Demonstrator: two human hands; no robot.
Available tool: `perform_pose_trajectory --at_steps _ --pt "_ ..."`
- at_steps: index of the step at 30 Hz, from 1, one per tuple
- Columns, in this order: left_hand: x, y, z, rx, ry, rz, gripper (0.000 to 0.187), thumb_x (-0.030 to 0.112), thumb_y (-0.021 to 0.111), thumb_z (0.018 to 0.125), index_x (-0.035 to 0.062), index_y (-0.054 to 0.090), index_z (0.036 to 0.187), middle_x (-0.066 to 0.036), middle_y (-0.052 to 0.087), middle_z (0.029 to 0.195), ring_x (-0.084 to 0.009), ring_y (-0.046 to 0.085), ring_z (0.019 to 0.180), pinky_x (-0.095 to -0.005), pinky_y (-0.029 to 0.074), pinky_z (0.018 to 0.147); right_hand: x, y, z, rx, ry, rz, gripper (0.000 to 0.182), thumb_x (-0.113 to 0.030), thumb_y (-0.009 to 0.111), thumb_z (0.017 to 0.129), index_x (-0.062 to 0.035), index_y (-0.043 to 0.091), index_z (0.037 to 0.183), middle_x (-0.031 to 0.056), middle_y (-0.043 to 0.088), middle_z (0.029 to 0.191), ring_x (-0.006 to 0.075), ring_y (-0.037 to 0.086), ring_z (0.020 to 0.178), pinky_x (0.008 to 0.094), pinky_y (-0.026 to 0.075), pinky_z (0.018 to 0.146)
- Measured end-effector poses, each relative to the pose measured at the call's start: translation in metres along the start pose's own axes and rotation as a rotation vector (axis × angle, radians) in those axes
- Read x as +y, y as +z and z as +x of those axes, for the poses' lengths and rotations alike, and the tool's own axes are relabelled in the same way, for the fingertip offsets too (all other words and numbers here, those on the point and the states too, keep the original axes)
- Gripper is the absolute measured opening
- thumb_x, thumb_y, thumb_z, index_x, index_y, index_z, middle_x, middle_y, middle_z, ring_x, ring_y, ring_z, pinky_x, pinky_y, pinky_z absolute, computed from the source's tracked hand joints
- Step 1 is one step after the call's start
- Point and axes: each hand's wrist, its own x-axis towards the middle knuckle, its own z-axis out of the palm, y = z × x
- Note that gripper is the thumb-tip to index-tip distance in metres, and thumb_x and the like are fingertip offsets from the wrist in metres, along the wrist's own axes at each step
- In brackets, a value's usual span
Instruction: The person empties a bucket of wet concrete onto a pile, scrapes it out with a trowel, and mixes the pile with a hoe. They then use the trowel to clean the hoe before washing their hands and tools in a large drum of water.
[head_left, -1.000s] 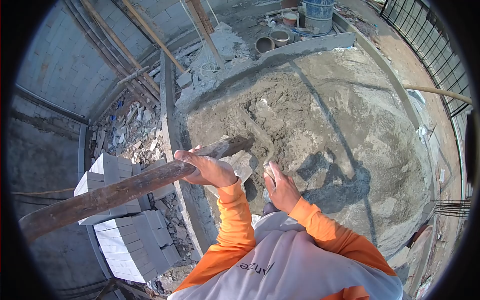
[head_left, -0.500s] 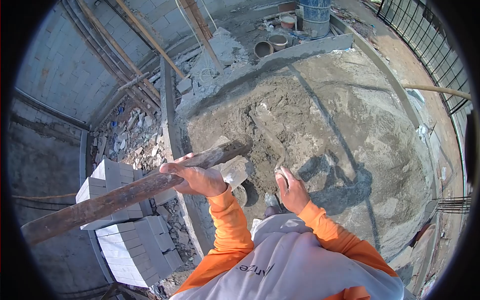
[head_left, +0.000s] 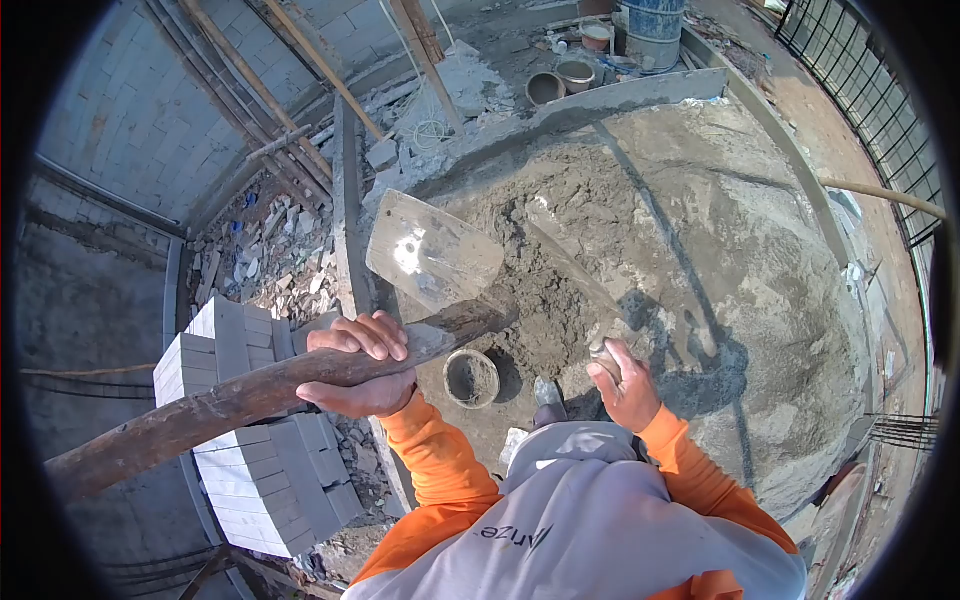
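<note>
My left hand (head_left: pixel 365 360) is wrapped round the thick wooden handle (head_left: pixel 230 400) of a hoe, fingers over the top and thumb below. The hoe's flat, shiny metal blade (head_left: pixel 432 255) stands out at the handle's far end, over wet grey mortar (head_left: pixel 550 290). My right hand (head_left: pixel 625 385) is closed, pinching a small, rounded, mortar-coated object (head_left: pixel 603 352) whose kind I cannot make out. A narrow pale strip (head_left: pixel 570 260) lies in the mortar beyond that hand. Below the blade, a round container (head_left: pixel 471 379) sits near my shoe (head_left: pixel 548 395).
Low concrete edges (head_left: pixel 610 105) border the mortar bed. Light grey blocks (head_left: pixel 250 490) are stacked at left, beside rubble (head_left: pixel 275 245). Two buckets (head_left: pixel 546 90) and a blue drum (head_left: pixel 655 35) stand at the back. Poles (head_left: pixel 240 110) lean on the left wall; a metal grid (head_left: pixel 870 110) rises at right.
The hoe has turned, bringing its blade up into plain view. My left hand has shifted its hold on the handle, moving left. My right hand has moved right with the small object.
</note>
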Motion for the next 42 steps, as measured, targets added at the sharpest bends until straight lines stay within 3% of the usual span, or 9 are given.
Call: perform_pose_trajectory --at_steps 9,12,17,20,24,27,33,35,42 --pt "-0.003 0.02 -0.008 -0.249 0.028 -0.12 0.061 0.061 0.051 0.09 -0.0001 0.051 0.092 -0.012 0.056 0.069 -0.0216 0.056 0.047 -0.033 0.048 0.048 0.025 0.033 -0.018 -0.307 -0.459 -0.467 0.049 -0.035 0.061 0.092 0.0024 0.053 0.124 0.0242 0.066 0.103 0.0427 0.065 0.093 0.0483 0.052 0.083" --pt "-0.009 0.018 -0.01 -0.294 0.005 -0.063 0.059 0.058 0.054 0.089 -0.0008 0.05 0.091 -0.011 0.055 0.069 -0.0215 0.056 0.047 -0.0326 0.048 0.047 -0.017 0.013 0.006 -0.204 0.165 0.062 0.048 -0.033 0.06 0.093 -0.0009 0.052 0.128 0.025 0.065 0.106 0.0434 0.064 0.092 0.0476 0.049 0.086" --pt "-0.012 0.017 -0.007 -0.29 -0.022 -0.07 0.059 0.06 0.05 0.091 0.0009 0.052 0.089 -0.01 0.056 0.064 -0.0207 0.055 0.046 -0.0332 0.048 0.046 0.012 0.024 -0.016 -0.276 -0.387 -0.401 0.05 -0.032 0.058 0.094 -0.0017 0.05 0.132 0.0248 0.063 0.112 0.0456 0.061 0.094 0.0484 0.049 0.086" --pt "-0.018 -0.001 -0.01 -0.435 -0.039 -0.041 0.058 0.058 0.053 0.09 0.0004 0.051 0.086 -0.01 0.056 0.064 -0.0209 0.056 0.047 -0.0336 0.049 0.046 -0.021 0.009 0.005 -0.351 0.308 -0.104 0.052 -0.037 0.055 0.096 -0.002 0.048 0.134 0.0223 0.06 0.12 0.0452 0.059 0.099 0.0448 0.046 0.091" --pt "-0.024 -0.008 -0.013 -0.51 -0.024 -0.101 0.058 0.056 0.056 0.089 -0.0022 0.051 0.085 -0.011 0.056 0.064 -0.0205 0.055 0.043 -0.0329 0.05 0.042 -0.06 -0.012 -0.004 -0.326 -0.068 -0.003 0.052 -0.039 0.053 0.097 0.0001 0.047 0.13 0.0251 0.063 0.111 0.0451 0.062 0.09 0.049 0.047 0.087" --pt "-0.022 -0.011 -0.013 -0.574 -0.042 -0.121 0.058 0.056 0.057 0.088 -0.002 0.051 0.084 -0.011 0.056 0.063 -0.0204 0.056 0.043 -0.0328 0.05 0.042 -0.081 -0.013 0.009 -0.739 0.23 -0.059 0.05 -0.037 0.055 0.096 -0.0002 0.049 0.129 0.0266 0.063 0.109 0.0439 0.063 0.083 0.0485 0.05 0.078" --pt "-0.015 -0.016 -0.017 -0.48 -0.081 -0.087 0.054 0.052 0.057 0.089 -0.0015 0.051 0.083 -0.011 0.056 0.063 -0.0204 0.056 0.044 -0.0332 0.051 0.042 -0.062 -0.005 0.007 -0.335 -0.338 -0.269 0.036 -0.038 0.053 0.096 -0.0069 0.055 0.115 0.0218 0.068 0.077 0.0444 0.065 0.071 0.0504 0.052 0.065" --pt "-0.015 -0.019 -0.018 -0.468 -0.065 -0.121 0.048 0.046 0.056 0.089 -0.0015 0.05 0.083 -0.011 0.055 0.062 -0.0207 0.055 0.043 -0.033 0.05 0.042 -0.077 -0.007 0.016 -0.711 0.268 -0.212 0.041 -0.037 0.054 0.096 -0.0077 0.053 0.125 0.0267 0.067 0.089 0.0434 0.064 0.08 0.0489 0.052 0.068" --pt "0.005 -0.049 -0.027 -0.399 -0.354 -0.018 0.037 0.033 0.061 0.082 -0.0016 0.05 0.079 -0.012 0.053 0.059 -0.0212 0.052 0.042 -0.0323 0.048 0.042 -0.002 0.017 0.009 -0.232 0.134 -0.234 0.046 -0.034 0.055 0.095 -0.003 0.048 0.127 0.0254 0.066 0.094 0.0456 0.063 0.08 0.0513 0.05 0.073"
